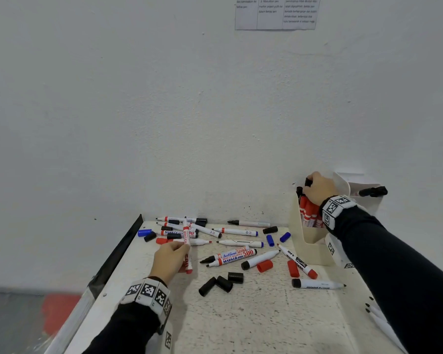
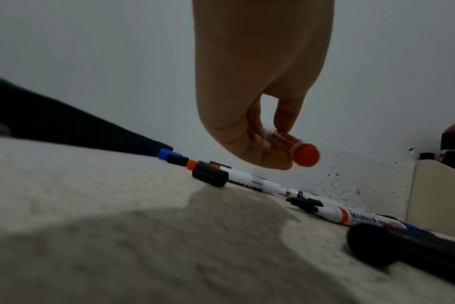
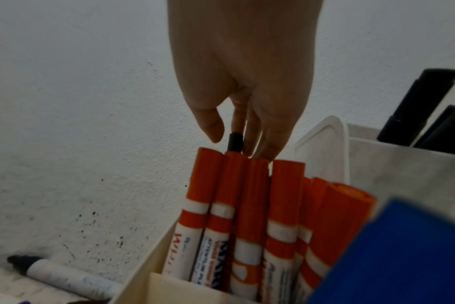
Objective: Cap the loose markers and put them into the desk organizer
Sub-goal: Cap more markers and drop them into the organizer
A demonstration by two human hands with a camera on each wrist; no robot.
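Note:
My left hand (image 1: 186, 247) grips a red whiteboard marker (image 1: 186, 235) by its barrel, just above the table at the left of the pile. Its thin far end looks uncapped, and its red butt end (image 2: 306, 155) points toward the left wrist camera. My right hand (image 1: 311, 183) is over the cream desk organizer (image 1: 312, 251) at the back right. The thumb and fingers pinch the black cap of a marker (image 3: 235, 142) that stands among several red-capped markers (image 3: 255, 185) in the front compartment. The black marker's barrel is hidden behind them.
Several uncapped markers (image 1: 237, 256) and loose black caps (image 1: 220, 282), red caps (image 1: 264, 265) and blue caps (image 1: 270, 240) lie scattered across the speckled table (image 1: 241, 315). A white holder (image 1: 368, 200) with black markers stands behind the organizer. The wall is close behind, and the table's dark left edge (image 1: 118, 251) drops off.

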